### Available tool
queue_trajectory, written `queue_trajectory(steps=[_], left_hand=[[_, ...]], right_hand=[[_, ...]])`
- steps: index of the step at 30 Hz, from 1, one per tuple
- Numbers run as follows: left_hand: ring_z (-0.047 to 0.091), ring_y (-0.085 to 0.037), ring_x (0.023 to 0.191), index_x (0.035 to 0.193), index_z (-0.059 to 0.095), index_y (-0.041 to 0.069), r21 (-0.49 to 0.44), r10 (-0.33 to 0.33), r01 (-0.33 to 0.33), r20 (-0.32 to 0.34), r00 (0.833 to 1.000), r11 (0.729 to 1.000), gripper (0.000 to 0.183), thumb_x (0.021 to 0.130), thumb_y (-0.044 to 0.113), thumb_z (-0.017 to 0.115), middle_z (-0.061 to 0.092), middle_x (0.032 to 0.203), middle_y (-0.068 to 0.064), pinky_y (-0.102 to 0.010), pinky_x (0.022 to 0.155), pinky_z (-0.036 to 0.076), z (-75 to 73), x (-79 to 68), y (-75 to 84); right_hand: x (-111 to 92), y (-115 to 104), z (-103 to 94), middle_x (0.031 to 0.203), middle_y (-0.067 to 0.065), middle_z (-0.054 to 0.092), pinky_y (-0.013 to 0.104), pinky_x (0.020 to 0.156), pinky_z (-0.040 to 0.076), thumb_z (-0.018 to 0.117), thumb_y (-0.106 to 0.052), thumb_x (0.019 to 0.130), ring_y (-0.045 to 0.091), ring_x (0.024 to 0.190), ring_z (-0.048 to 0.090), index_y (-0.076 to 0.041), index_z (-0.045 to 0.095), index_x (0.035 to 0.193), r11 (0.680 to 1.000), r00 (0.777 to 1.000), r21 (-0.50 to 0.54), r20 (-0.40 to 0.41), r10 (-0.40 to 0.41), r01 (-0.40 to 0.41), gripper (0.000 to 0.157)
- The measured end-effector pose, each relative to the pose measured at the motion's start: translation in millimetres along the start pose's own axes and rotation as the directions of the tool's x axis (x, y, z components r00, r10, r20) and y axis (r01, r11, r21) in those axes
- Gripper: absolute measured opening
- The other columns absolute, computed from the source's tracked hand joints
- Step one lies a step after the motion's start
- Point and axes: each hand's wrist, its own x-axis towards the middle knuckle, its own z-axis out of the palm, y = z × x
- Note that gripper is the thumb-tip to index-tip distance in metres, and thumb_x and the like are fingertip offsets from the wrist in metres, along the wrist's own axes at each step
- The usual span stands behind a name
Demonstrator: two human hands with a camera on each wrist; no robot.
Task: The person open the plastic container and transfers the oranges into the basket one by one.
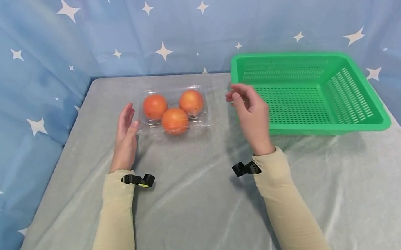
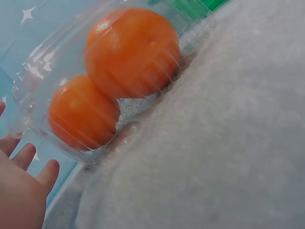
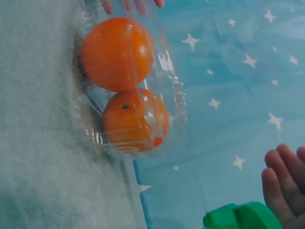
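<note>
Three oranges [image 1: 175, 121] sit inside a clear plastic clamshell box [image 1: 200, 122] at the back of the table, left of centre. My left hand [image 1: 124, 140] is just beside the box's left side, fingers relaxed and holding nothing; in the left wrist view its fingertips [image 2: 49, 172] show close to the box's end. Over to the right, my right hand [image 1: 250, 117] hovers by the left rim of a green plastic basket [image 1: 331, 128], its fingers loosely bent around nothing. Through the clear wall, two oranges [image 3: 117, 55] appear in the right wrist view.
The basket has slotted sides and stands at the back right. A grey cloth covers the table [image 1: 192, 204]. Behind and to the left hangs a blue curtain [image 1: 178, 28] with white stars, meeting the table's edge.
</note>
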Motion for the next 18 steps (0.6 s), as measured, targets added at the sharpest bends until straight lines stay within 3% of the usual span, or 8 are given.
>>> queue_trajectory(steps=[9, 18], left_hand=[[0.011, -0.017, 0.134, 0.141, 0.022, 0.015, -0.045, -0.025, 0.028, 0.070, 0.997, 0.999, 0.055, 0.092, 0.014, 0.047, 0.017, 0.146, -0.002, -0.036, 0.107, 0.013, -1.9, -2.4, -8.3], [0.012, -0.012, 0.134, 0.142, 0.020, 0.018, 0.003, -0.092, 0.092, 0.103, 0.990, 0.996, 0.067, 0.087, 0.004, 0.054, 0.014, 0.147, 0.001, -0.032, 0.107, 0.016, -0.3, -1.6, -11.5]], right_hand=[[-4.6, -4.1, 20.5, 0.093, 0.018, 0.063, 0.030, 0.074, 0.050, 0.049, 0.001, 0.087, 0.025, 0.085, 0.060, 0.007, 0.058, 0.103, 0.987, 0.991, -0.107, 0.057, -0.118, 0.123, 0.019], [-9.3, 36.4, 33.9, 0.106, 0.005, 0.061, 0.024, 0.082, 0.047, 0.050, -0.001, 0.087, 0.013, 0.100, 0.056, -0.001, 0.061, 0.105, 0.969, 0.972, -0.102, 0.095, -0.215, 0.224, 0.021]])
